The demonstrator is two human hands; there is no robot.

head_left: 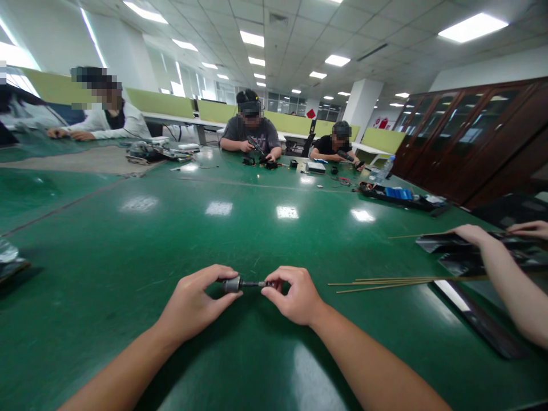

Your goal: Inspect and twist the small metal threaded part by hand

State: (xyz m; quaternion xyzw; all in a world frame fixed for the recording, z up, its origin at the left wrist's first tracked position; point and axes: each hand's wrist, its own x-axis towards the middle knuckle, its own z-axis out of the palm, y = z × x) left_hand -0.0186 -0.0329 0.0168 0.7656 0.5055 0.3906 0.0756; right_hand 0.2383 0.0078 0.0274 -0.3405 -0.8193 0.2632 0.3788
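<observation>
Between my two hands, just above the green table (257, 240), lies a small metal part: a grey cylindrical head with a thin dark shaft (249, 283), held about level. My left hand (192, 302) is closed on the wide cylinder, thumb below and fingers above. At the other side my right hand (295, 294) pinches the shaft's far end between thumb and fingers, and its fingertips partly hide that end. Whether the head and shaft are one piece or two, I cannot tell.
Thin brass-coloured rods (385, 281) lie right of my right hand. Beyond them another person's hand (473, 234) rests by dark metal channels (432, 242). A long black tray (398, 197) stands at the far right. Across the table, people handle tools; a silvery bundle (11, 260) sits left.
</observation>
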